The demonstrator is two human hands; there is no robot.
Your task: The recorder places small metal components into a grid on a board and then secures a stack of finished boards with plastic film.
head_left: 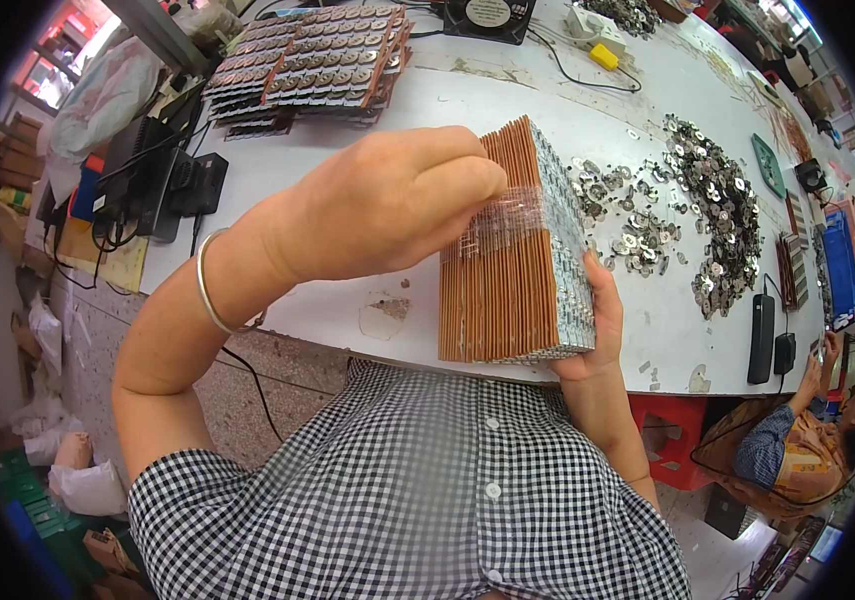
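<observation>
A thick bundle of thin orange-brown boards [497, 300] stands on edge at the table's front, its right face covered with silvery metal pieces. Clear tape [502, 222] wraps around its middle. My left hand [397, 205], with a bangle at the wrist, reaches across from the left; its fingers are closed in a pinch at the tape, by the bundle's upper left side. On the other side, my right hand [599, 325] grips the bundle's lower right corner, thumb up along the metal-covered face. Its other fingers are hidden behind the bundle.
Stacked boards carrying round metal pieces [322, 65] lie at the far left. Loose metal pieces [717, 220] are heaped to the right. A black fan [487, 15], a power strip [592, 30] and black devices [197, 185] stand around. A co-worker [797, 450] sits at the right beside a red stool [669, 435].
</observation>
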